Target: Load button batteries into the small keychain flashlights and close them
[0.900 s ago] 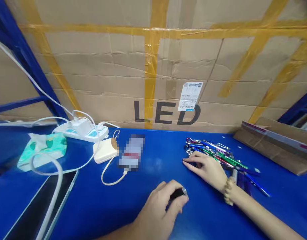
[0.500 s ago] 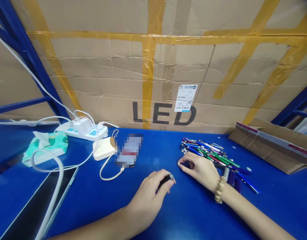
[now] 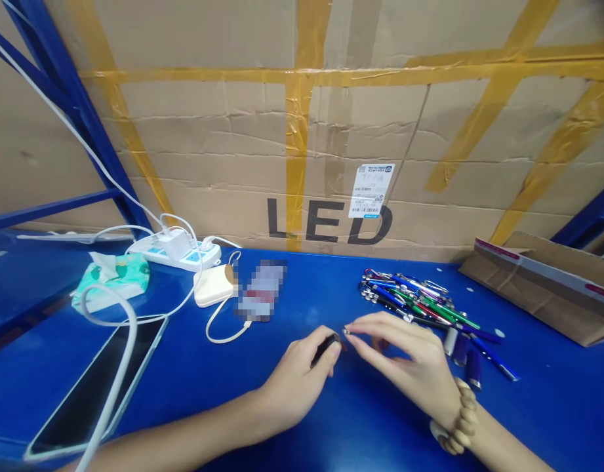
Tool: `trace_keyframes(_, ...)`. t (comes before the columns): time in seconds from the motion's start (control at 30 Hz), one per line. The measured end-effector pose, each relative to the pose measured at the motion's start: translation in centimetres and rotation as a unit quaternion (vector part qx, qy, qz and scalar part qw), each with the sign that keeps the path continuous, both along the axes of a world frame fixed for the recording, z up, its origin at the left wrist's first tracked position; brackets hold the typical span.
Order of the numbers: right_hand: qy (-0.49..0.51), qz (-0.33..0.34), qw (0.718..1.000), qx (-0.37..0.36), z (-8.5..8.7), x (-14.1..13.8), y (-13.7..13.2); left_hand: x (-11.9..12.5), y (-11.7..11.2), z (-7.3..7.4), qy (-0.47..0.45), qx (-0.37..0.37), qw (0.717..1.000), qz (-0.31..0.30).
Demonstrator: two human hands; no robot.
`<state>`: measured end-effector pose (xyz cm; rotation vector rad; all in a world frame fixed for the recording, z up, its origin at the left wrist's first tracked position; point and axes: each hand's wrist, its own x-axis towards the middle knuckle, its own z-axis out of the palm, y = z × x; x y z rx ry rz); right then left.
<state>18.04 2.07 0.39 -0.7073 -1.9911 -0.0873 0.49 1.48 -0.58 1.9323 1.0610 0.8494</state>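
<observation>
My left hand (image 3: 302,373) is wrapped round a short black tube (image 3: 325,350), whose end points toward my right hand. My right hand (image 3: 404,360), with a wooden bead bracelet (image 3: 462,419) on its wrist, pinches a tiny silvery piece (image 3: 345,331) between thumb and forefinger. That piece is close to the tube's end; whether they touch I cannot tell. Behind my right hand lies a pile of slim metallic pen-like tubes (image 3: 410,295) in blue, green, red and black, some with clips. Short dark blue cylinders (image 3: 473,368) and a silver one (image 3: 450,342) lie beside the pile.
A phone (image 3: 262,292) with a blurred screen is cabled to a cream power bank (image 3: 214,286). Further left are a power strip (image 3: 183,254), a tissue pack (image 3: 112,282), a tablet-like device (image 3: 100,387) and a white cable (image 3: 119,367). An open cardboard box (image 3: 538,288) stands right.
My right hand has moved from the pile's near edge toward my left hand, bringing the tiny silvery piece beside the black tube's end. The view has shifted slightly.
</observation>
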Motion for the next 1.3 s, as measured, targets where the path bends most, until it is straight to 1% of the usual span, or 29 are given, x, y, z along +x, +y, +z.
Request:
trace_keyframes(0.1, -0.005, 0.012, 1.000, 0.003, -0.2, -0.1, 0.1, 0.1, -0.3, -0.2, 0.000, -0.015, 1.000, -0.005)
trace_keyframes(0.23, 0.010, 0.010, 1.000, -0.020, -0.5, 0.0, 0.5, -0.1, -0.3, -0.3, -0.019, -0.032, 0.999, -0.018)
trace_keyframes(0.5, 0.028, 0.020, 0.999, -0.034, -0.7, -0.2, 0.7, -0.8, 0.4, -0.3, -0.031, -0.047, 0.997, -0.046)
trace_keyframes(0.77, 0.018, 0.018, 0.998, -0.060, -0.9, -0.5, 0.6, -1.2, 0.6, 0.2, -0.010, -0.033, 0.999, -0.034)
trace_keyframes(0.9, 0.014, 0.043, 0.997, -0.055, -0.8, -0.6, 0.5, -0.8, 0.4, 0.0, -0.008, -0.031, 0.999, -0.038)
trace_keyframes(1.03, -0.003, 0.070, 0.996, -0.056, -0.9, -0.6, 0.4, -0.7, 0.3, -0.3, -0.011, -0.024, 0.999, -0.026)
trace_keyframes(1.2, -0.024, 0.081, 0.992, -0.096, -1.3, -0.4, 0.4, -0.8, 0.4, -0.9, -0.001, -0.002, 1.000, -0.031)
trace_keyframes(1.3, -0.042, 0.073, 0.986, -0.145, -1.5, -0.4, 0.2, -0.8, 0.6, -1.2, 0.006, 0.015, 0.999, -0.044)
